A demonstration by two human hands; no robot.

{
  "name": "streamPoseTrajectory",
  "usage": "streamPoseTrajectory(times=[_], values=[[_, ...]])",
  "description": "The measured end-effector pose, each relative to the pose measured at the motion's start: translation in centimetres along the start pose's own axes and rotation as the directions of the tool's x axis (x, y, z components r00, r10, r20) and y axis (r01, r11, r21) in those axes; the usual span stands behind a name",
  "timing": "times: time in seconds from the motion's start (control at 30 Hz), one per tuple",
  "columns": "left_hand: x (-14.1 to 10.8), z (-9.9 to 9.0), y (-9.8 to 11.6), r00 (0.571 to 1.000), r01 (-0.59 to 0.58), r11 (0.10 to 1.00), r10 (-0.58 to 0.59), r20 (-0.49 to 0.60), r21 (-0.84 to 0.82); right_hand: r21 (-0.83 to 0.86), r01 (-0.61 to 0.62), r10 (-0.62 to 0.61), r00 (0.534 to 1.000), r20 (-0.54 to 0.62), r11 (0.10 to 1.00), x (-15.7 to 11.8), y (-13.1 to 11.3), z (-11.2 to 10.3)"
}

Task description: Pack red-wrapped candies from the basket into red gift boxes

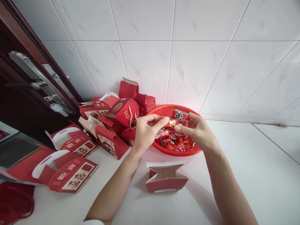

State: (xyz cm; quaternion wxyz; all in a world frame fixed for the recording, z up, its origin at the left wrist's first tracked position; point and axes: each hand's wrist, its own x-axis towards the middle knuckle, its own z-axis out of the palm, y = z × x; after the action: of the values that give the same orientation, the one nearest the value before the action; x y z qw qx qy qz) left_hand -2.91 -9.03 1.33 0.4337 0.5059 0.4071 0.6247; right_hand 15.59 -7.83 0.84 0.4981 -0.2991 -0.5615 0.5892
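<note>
Over the red plastic basket (pixel 161 110), both my hands are closed on a small red and gold wrapped candy (pixel 172 123). My left hand (pixel 148 128) pinches its left end between thumb and fingers. At the other end, my right hand (pixel 199 130) grips it with the thumb in front and the fingers behind. A larger red packet with a black character (pixel 180 115) shows just behind the candy; whether my right fingers touch it I cannot tell. Loose wrapped candies (pixel 175 141) fill the basket. In front of it stands a red paper box (pixel 167 184) with its top open.
Several red gift boxes (pixel 124 111) are heaped against the tiled wall (pixel 145 62). More open boxes (pixel 70 175) stand at the left, beside a red bag (pixel 15 200). A dark door (pixel 28 100) with a metal handle borders the white surface (pixel 253 162).
</note>
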Motion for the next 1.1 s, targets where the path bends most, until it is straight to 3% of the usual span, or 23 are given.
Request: streamPoseTrajectory(times=[0.2,0.37,0.63,0.77,0.93,1.1], values=[[0.4,0.0,-0.3,0.991,0.131,0.990,-0.129,0.032,-0.054,0.008,0.003,-0.003,1.000,0.022,1.000,0.2,0.2,0.0],[0.6,-0.3,-0.3,0.997,0.066,0.996,-0.064,0.045,-0.055,-0.008,0.032,-0.033,0.999,-0.028,0.999,0.2,0.6,-0.2],[0.3,-1.1,0.5,0.979,0.023,0.992,-0.048,0.200,0.124,0.019,0.035,-0.034,0.999,-0.039,0.999,0.2,0.4,-0.3],[1.1,-1.8,0.7,0.950,0.144,0.989,-0.146,0.277,0.028,0.062,0.020,-0.018,0.999,-0.031,0.998,0.2,0.1,-0.3],[1.3,-2.5,1.5,0.899,0.240,0.969,-0.246,0.361,0.063,0.054,0.041,-0.038,0.998,-0.057,0.998,0.3,0.2,-0.3],[1.0,-2.4,1.5,0.942,0.163,0.981,-0.186,0.279,0.106,-0.008,0.021,-0.021,1.000,0.013,1.000,0.2,0.0,-0.4]])
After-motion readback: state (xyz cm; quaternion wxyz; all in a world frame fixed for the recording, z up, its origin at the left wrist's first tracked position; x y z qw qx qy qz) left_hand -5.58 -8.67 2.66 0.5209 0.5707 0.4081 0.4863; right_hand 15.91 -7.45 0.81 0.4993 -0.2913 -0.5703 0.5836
